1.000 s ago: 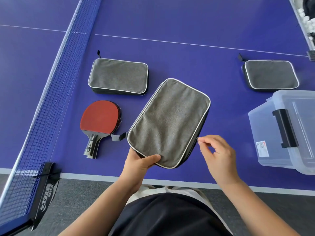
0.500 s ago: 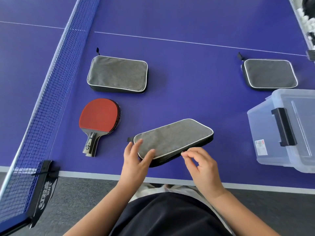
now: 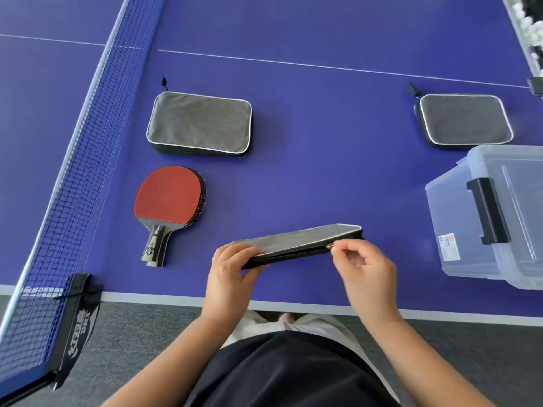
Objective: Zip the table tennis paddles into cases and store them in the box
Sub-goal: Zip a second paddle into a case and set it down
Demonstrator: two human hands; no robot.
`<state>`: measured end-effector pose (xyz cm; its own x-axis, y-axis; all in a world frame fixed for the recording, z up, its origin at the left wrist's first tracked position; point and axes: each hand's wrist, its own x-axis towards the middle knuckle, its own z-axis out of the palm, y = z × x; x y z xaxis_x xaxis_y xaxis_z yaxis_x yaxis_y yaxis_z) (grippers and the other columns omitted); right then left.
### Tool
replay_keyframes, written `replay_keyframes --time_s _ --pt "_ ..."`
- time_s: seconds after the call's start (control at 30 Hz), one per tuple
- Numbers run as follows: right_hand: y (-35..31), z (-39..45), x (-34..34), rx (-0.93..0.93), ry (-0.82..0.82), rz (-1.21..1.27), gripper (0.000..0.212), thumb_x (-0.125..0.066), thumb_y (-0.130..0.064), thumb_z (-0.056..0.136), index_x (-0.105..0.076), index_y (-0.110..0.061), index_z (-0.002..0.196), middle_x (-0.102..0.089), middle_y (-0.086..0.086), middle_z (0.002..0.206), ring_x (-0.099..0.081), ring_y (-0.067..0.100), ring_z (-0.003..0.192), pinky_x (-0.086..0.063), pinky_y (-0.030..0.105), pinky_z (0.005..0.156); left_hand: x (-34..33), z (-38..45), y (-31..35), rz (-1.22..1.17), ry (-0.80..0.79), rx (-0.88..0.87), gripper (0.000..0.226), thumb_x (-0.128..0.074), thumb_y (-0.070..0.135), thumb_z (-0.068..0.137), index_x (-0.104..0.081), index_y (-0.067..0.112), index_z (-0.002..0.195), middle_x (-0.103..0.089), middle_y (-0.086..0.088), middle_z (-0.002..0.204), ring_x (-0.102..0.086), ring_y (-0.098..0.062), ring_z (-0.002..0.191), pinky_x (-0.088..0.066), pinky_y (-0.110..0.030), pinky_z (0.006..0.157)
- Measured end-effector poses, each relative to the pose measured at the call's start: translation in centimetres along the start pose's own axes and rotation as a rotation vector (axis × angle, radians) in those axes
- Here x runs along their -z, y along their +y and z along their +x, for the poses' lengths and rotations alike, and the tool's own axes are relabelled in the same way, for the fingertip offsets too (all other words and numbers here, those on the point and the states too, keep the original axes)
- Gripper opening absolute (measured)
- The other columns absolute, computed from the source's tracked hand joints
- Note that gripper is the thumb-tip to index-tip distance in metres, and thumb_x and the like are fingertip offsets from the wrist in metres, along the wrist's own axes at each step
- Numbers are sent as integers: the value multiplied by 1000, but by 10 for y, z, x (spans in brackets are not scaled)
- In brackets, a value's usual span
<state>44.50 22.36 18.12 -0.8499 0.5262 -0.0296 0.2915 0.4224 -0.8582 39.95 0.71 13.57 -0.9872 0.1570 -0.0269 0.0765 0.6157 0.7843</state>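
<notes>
A grey paddle case (image 3: 296, 239) with white piping is held edge-on just above the blue table, near its front edge. My left hand (image 3: 232, 268) grips the case's left end. My right hand (image 3: 361, 265) pinches the small zipper pull (image 3: 330, 246) on the side facing me. A red paddle (image 3: 169, 201) lies flat to the left, handle toward me. Two more grey cases lie flat: one (image 3: 199, 123) behind the paddle, one (image 3: 464, 120) at the far right. The clear plastic box (image 3: 452, 212) with a black latch stands at the right, lid on.
The blue net (image 3: 79, 160) runs along the left, its black clamp post (image 3: 79, 292) at the table's front corner. The table's front edge (image 3: 293, 305) is just before my body. White balls sit in a tray (image 3: 529, 27) at the top right.
The case was tipped from flat, face up, to edge-on and turned sideways. My left hand shifted to its left end; my right hand slid along the zipper side toward the right end.
</notes>
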Motion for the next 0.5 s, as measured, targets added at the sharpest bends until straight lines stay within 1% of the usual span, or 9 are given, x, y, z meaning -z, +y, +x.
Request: replay_keyframes --time_s 0.07,0.1,0.13,0.2,0.23,0.27,0.33,0.43,0.5 --pt "-4 5 11 -106 30 43 25 -72 -4 85 -71 -29 81 -71 -19 81 -66 6 78 -47 8 69 10 2 -5 6 -24 43 17 -81 20 80 -76 26 94 -59 34 96 -52 -8 100 -39 -11 89" --pt "-8 6 14 -122 22 55 24 -72 -4 85 -71 -28 80 -71 -20 81 -66 5 77 -46 7 68 13 3 -7 29 -37 43 17 -82 21 79 -75 27 94 -59 33 95 -54 -11 100 -42 -19 92" --pt "-14 4 15 -122 6 59 23 -72 -4 84 -71 -26 80 -71 -19 79 -66 5 76 -45 6 67 15 4 -6 70 -41 28 18 -82 23 79 -75 27 94 -60 30 93 -56 -14 100 -44 -30 97" --pt "-28 -2 14 -103 -33 66 21 -73 -4 83 -72 -25 78 -70 -18 73 -66 7 73 -44 6 65 14 6 2 179 -40 -7 22 -84 28 77 -72 27 95 -64 20 93 -59 -17 101 -38 -54 107" --pt "-35 -6 12 -92 -56 80 20 -73 -4 83 -72 -24 78 -69 -19 70 -65 6 71 -44 6 64 12 8 10 221 -44 -30 25 -85 30 75 -71 27 97 -66 17 93 -60 -17 102 -32 -60 109" --pt "-42 -11 10 -81 -77 98 19 -74 -4 82 -73 -22 78 -68 -19 67 -65 4 68 -43 5 63 9 9 20 242 -49 -65 29 -86 32 74 -71 27 98 -67 15 93 -61 -16 102 -29 -62 111" --pt "-55 -17 7 -44 -96 132 19 -76 -2 80 -73 -21 78 -68 -17 66 -64 4 65 -43 6 63 2 12 41 225 -55 -144 31 -86 33 72 -72 28 99 -68 15 93 -63 -13 99 -28 -61 112" --pt "-68 -20 13 32 -56 139 20 -78 -2 78 -73 -21 77 -69 -15 69 -65 5 66 -44 6 63 -3 14 58 107 -63 -209 18 -80 32 80 -71 28 95 -67 18 87 -62 -7 86 -34 -50 111" --pt "-72 -15 23 1 -18 148 19 -78 -5 79 -73 -24 76 -71 -16 70 -66 5 67 -46 7 64 0 14 56 27 -63 -212 14 -76 32 82 -70 29 94 -66 19 83 -60 -6 79 -37 -41 108"
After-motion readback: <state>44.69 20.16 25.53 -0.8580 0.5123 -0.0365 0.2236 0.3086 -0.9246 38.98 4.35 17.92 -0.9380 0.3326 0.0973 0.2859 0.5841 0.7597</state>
